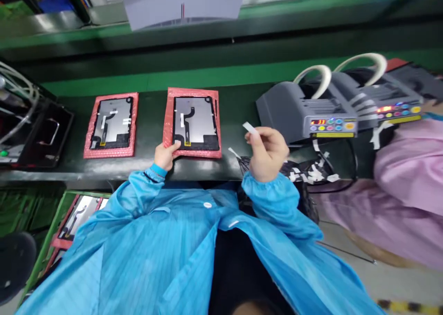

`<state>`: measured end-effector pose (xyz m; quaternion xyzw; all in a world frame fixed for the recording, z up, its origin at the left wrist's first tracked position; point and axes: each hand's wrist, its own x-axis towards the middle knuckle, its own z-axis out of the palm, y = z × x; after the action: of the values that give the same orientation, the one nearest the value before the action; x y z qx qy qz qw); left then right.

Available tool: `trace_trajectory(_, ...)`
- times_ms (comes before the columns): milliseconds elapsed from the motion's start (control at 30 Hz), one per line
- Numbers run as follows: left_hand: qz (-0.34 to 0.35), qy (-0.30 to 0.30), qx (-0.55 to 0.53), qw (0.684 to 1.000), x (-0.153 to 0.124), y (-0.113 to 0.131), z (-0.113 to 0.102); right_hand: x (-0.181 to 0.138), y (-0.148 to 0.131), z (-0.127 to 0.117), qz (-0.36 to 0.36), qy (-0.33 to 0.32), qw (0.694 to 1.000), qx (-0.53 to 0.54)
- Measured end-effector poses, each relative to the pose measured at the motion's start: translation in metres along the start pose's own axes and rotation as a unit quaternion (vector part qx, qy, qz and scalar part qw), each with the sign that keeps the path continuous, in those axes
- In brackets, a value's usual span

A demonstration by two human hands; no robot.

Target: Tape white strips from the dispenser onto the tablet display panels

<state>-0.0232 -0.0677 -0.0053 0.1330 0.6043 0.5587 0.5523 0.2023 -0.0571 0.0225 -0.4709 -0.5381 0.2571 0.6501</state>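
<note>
My left hand (164,157) is closed on the lower-left corner of a flat screen panel (201,121), its thumb lying on top. That panel has a grey back, a black border and a dark flex cable, and lies on a pink bubble-wrap sheet (168,116). Raised to the right of it, my right hand (268,154) pinches a short strip of white tape (249,127) between thumb and finger. The strip's free end points up and left, apart from the panel. A second screen panel (116,126) on pink bubble wrap (89,133) lies farther left, with white strips on its back.
Grey tape dispensers (287,109) stand at the right, one showing a red display. Black cables and white tape scraps (314,173) lie before them. A co-worker's pink sleeve (411,163) is at far right. A green crate (65,199) holding more panels sits lower left.
</note>
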Motion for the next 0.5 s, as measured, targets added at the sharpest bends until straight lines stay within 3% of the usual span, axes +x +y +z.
trace_trajectory(133, 0.077, -0.058, 0.115, 0.989, -0.022, -0.023, -0.037, 0.023, 0.02, 0.034, 0.146, -0.135, 0.98, -0.019)
trace_trajectory(200, 0.13, -0.111, 0.265, 0.949, -0.022, -0.015, -0.052, 0.035, 0.029, 0.05, 0.202, -0.188, 0.96, -0.038)
trace_trajectory(267, 0.169, -0.133, 0.436, 0.874, -0.016, 0.005, -0.063, 0.046, 0.035, 0.067, 0.237, -0.23, 0.942, -0.06)
trace_trajectory(333, 0.22, -0.096, 0.57, 0.785, -0.005, 0.03, -0.068, 0.054, 0.039, 0.084, 0.243, -0.267, 0.928, -0.094)
trace_trajectory(433, 0.332, -0.049, 0.667, 0.665, 0.016, 0.061, -0.058, 0.062, 0.043, 0.107, 0.235, -0.3, 0.909, -0.169)
trace_trajectory(500, 0.384, -0.084, 0.692, 0.605, 0.032, 0.068, -0.042, 0.063, 0.045, 0.119, 0.241, -0.309, 0.896, -0.208)
